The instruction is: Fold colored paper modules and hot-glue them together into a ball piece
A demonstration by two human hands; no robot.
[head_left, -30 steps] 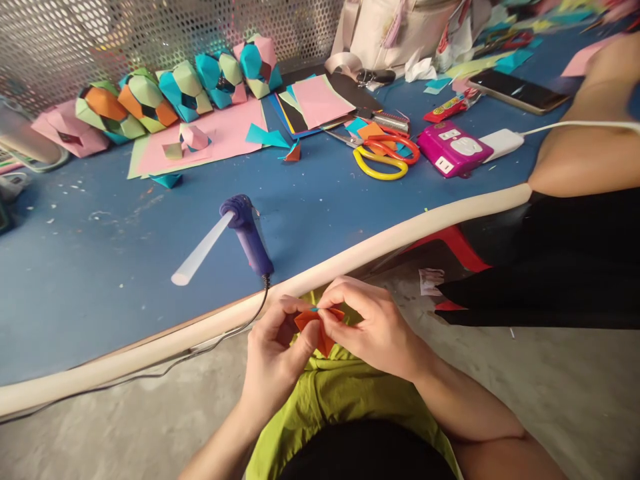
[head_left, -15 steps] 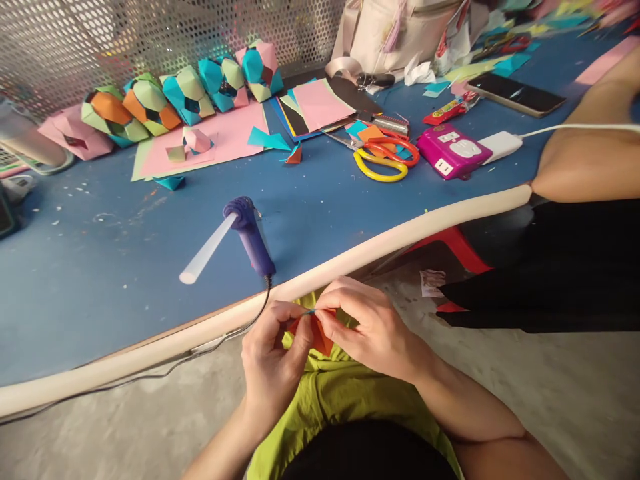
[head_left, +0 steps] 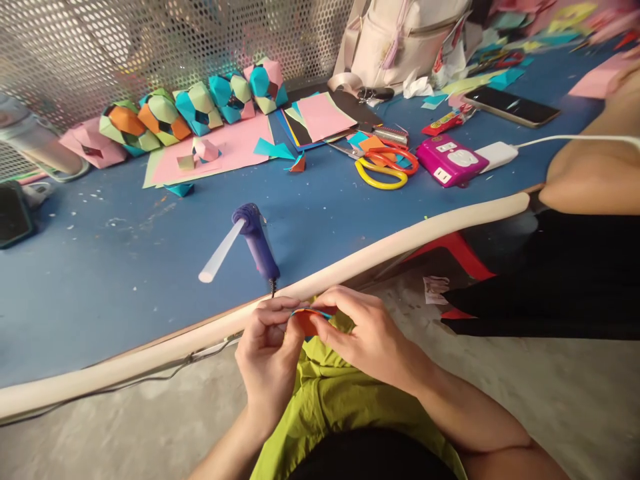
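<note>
Over my lap, just off the table's edge, both hands pinch one small orange and blue folded paper piece (head_left: 307,323). My left hand (head_left: 270,353) grips its left side between thumb and fingers. On the right side, the thumb and fingers of my right hand (head_left: 370,333) close on the paper. Its top edge bows upward and shows blue; the orange face is towards me. Fingers hide much of the piece. Beyond my hands, a purple hot glue gun (head_left: 261,250) with a clear glue stick (head_left: 223,251) lies on the table.
Several folded paper balls (head_left: 161,120) line the back of the blue table (head_left: 100,287). Paper sheets (head_left: 325,117), scissors (head_left: 385,170), a magenta power adapter (head_left: 447,160) and a phone (head_left: 513,105) lie ahead. A co-worker's arm (head_left: 590,160) rests at right.
The paper piece has been turned and bent between my fingers; its blue edge now shows as a longer curve. My hands stay on it. The camera view has shifted slightly.
</note>
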